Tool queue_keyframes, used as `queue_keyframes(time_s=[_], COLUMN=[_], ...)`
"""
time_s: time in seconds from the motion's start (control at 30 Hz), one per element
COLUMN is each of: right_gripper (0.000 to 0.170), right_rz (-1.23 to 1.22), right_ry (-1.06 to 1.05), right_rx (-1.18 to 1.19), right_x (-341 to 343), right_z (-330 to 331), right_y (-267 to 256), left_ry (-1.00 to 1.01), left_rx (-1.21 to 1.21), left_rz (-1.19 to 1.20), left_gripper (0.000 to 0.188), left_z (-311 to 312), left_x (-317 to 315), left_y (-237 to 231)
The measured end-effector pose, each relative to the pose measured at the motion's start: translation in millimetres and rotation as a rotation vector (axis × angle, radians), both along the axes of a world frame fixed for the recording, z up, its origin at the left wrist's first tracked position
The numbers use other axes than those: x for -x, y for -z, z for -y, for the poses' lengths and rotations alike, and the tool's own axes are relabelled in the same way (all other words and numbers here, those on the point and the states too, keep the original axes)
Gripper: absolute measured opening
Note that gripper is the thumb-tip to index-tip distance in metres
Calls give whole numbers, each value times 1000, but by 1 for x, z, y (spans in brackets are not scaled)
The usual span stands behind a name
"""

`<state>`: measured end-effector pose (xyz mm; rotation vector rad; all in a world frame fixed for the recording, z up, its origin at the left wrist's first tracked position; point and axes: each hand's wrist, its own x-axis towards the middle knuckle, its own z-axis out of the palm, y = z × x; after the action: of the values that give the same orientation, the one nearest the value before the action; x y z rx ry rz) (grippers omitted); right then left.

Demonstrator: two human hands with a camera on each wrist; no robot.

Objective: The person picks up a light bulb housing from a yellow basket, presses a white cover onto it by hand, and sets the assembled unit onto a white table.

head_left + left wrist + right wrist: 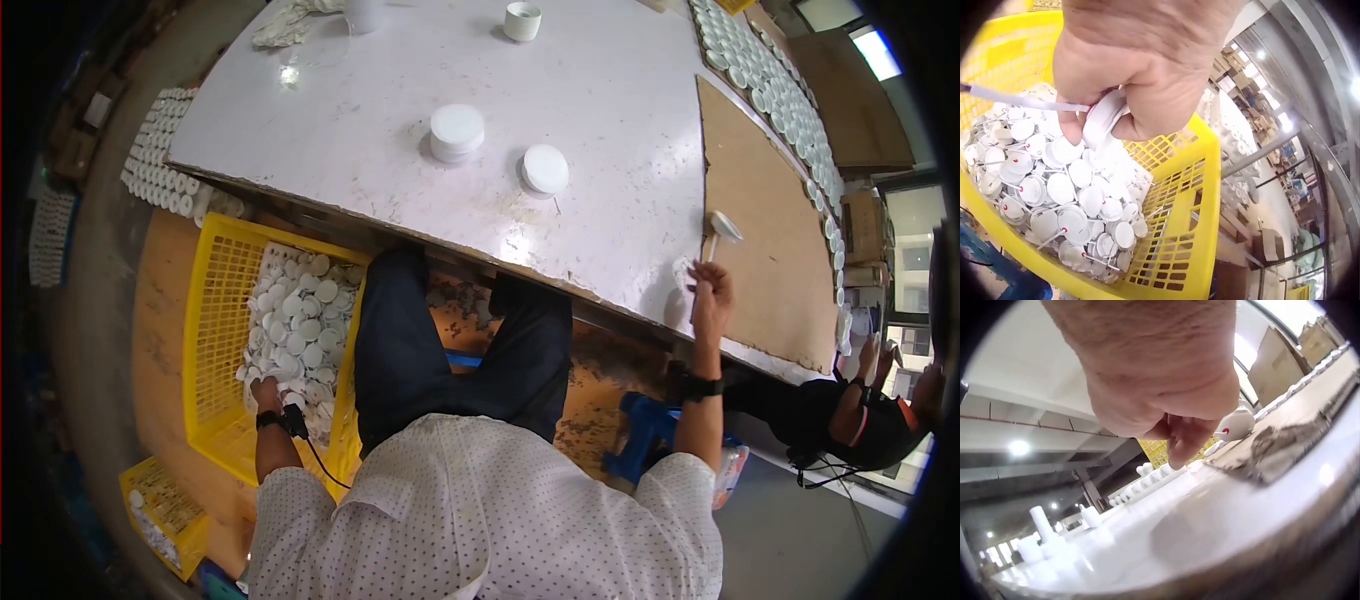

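My left hand [267,393] reaches into a yellow plastic basket [215,310]. In the left wrist view its fingers and thumb pinch a white round lid [1102,119] with a thin white stem that points left. Below it lies a heap of similar white lids [1060,187], several with red at the stem's base. Over the right front part of the table, my right hand [711,300] pinches the stem of another white lid [726,227], which tilts above the cardboard's edge. The right wrist view shows red at that lid's stem base; its fingertips are partly hidden.
On the white table [600,110] stand two white round pieces near the middle and a white stack [522,22] farther back. Brown cardboard [765,240] covers the right side, beside rows of white lids [770,90]. Another person [850,415] sits at the right.
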<state>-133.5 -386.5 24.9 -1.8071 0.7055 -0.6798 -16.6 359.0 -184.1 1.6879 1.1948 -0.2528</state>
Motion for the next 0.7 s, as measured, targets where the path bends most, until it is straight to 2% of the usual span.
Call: queue_keyframes(time_s=[0.07, 0.13, 0.17, 0.23, 0.3, 0.43, 0.47, 0.5, 0.57, 0.63, 0.7], right_gripper=[22, 19, 18, 15, 16, 16, 17, 18, 17, 17, 17], right_rz=[88, 141, 148, 110, 25, 53, 14, -28, -86, -132, -185], right_ry=[26, 76, 110, 114, 183, 91, -1, -95, -163, -227, -266], right_rx=[-293, -552, -642, -620, -612, -733, -826, -921, -947, -965, -970], right_x=[7, 10, 12, 17, 13, 17, 19, 21, 21, 22, 23], right_z=[-32, -56, -67, -83, -109, -137, -140, -145, -161, -178, -196], right_y=[-5, -7, -6, 5, -2, 2, 8, 12, 17, 22, 22], left_ry=[-28, 324, 336, 168, 241, 603, 635, 769, 963, 1073, 1088], left_rx=[-59, -313, -302, 51, 183, 291, 428, 550, 725, 922, 1085], left_rz=[0, -96, -96, 132, 188, 370, 380, 407, 439, 452, 431], left_gripper=[37, 30, 30, 27, 30, 28, 27, 25, 26, 35, 53], left_z=[-26, -57, -43, 16, 62, 179, 214, 236, 285, 326, 362], left_x=[3, 3, 1, -11, -27, -45, -43, -43, -36, -28, -20], left_y=[35, 82, 78, 49, 28, -56, -90, -102, -137, -154, -158])
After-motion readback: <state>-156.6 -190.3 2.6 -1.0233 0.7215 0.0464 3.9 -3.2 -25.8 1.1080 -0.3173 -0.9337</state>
